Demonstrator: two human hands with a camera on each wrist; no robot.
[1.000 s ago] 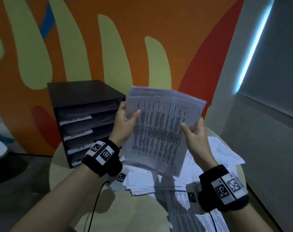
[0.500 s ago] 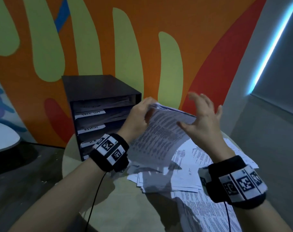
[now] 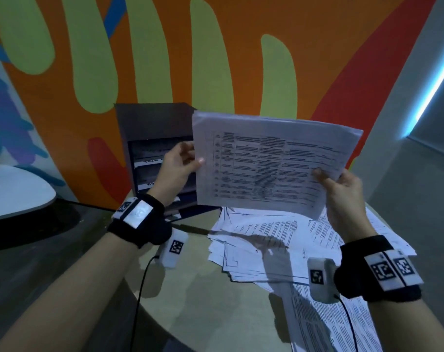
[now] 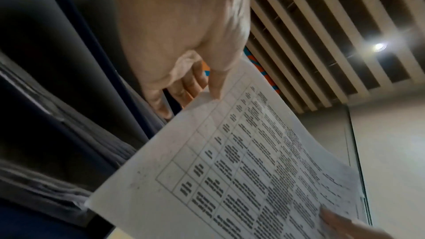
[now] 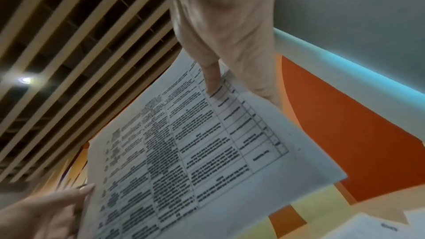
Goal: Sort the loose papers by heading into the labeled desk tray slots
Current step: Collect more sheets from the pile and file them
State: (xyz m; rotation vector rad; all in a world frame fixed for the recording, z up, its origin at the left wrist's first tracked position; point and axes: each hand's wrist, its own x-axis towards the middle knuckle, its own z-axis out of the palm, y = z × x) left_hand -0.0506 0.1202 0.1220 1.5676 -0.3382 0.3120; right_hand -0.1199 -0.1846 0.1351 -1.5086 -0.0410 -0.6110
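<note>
- The sheaf of printed sheets is now held raised in landscape, table side facing the head camera, in front of the desk tray; half a second ago it was tipped nearly flat.
- Its left edge is pinched by the left hand, and its lower right corner is gripped by the right hand, which was spread free just before.
- The heading is judged to be under reading; no slot is chosen yet.
- Loose papers remain heaped on the table.

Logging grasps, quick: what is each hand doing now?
Left hand: pinches the paper stack at its left edge.
Right hand: holds its lower right corner.
</note>
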